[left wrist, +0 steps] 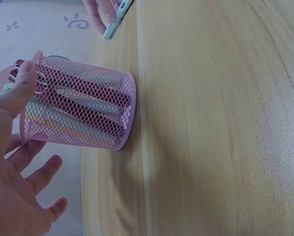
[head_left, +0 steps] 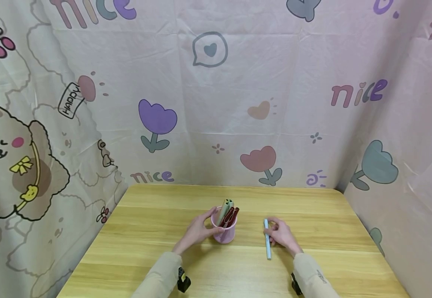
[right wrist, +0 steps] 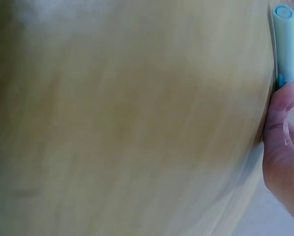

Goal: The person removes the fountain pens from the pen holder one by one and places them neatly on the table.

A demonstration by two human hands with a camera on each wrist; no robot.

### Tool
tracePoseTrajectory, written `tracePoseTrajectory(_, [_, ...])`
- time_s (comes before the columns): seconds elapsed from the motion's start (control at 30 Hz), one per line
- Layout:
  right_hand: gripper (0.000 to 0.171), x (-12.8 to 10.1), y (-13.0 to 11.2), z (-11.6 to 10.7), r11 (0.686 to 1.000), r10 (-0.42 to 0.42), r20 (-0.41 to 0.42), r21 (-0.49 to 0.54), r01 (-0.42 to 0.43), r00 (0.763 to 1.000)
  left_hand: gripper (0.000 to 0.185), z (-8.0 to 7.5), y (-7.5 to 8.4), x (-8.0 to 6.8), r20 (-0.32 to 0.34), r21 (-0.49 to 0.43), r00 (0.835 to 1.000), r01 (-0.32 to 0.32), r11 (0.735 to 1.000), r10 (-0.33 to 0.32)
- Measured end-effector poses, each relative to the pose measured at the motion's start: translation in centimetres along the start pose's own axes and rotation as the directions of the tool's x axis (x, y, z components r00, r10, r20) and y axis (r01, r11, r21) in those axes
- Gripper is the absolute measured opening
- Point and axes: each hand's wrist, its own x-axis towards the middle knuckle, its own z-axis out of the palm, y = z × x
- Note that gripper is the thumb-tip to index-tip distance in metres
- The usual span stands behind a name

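Note:
A pink mesh cup (head_left: pixel 225 234) stands at the middle of the wooden table (head_left: pixel 145 231), holding green and red pens (head_left: pixel 228 212). My left hand (head_left: pixel 200 229) is at the cup's left side. In the left wrist view its thumb (left wrist: pixel 20 86) touches the cup (left wrist: pixel 83 110) at the rim, while the other fingers spread free beside it. To the right, a light blue pen (head_left: pixel 267 242) lies on the table. My right hand (head_left: pixel 282 234) pinches it near its far half. A fingertip (right wrist: pixel 280 101) sits against the pen (right wrist: pixel 284 39) in the right wrist view.
A patterned pink cloth (head_left: pixel 216 103) hangs round the table on the back and both sides. Bare wood lies to the left of the cup and to the right of the pen. The table's far edge (head_left: pixel 231 187) meets the cloth.

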Motion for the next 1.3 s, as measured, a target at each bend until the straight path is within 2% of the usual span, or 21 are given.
tracePoseTrajectory(0.37, [0.051, -0.5, -0.3, 0.1, 1.0, -0.019, 0.016, -0.009, 0.019, 1.0, 0.089, 0.0, 0.0, 0.0, 0.015, 0.0, 1.0, 0.0, 1.0, 0.0])
tracePoseTrajectory(0.77, [0.048, -0.6, -0.3, 0.4, 1.0, -0.013, -0.019, -0.012, 0.013, 1.0, 0.089, -0.1, 0.2, -0.1, 0.014, -0.004, 1.0, 0.01, 1.0, -0.01])
tracePoseTrajectory(1.03, [0.049, -0.5, -0.2, 0.6, 1.0, -0.02, -0.034, -0.023, 0.019, 0.999, 0.088, -0.3, 0.3, -0.1, 0.018, 0.028, 1.0, 0.012, 1.0, -0.012])
tracePoseTrajectory(1.3, [0.05, -0.6, -0.1, 0.5, 0.999, -0.025, -0.026, -0.027, 0.024, 0.999, 0.089, -0.9, 0.4, -0.2, 0.059, 0.045, 0.998, 0.007, 0.999, -0.01])
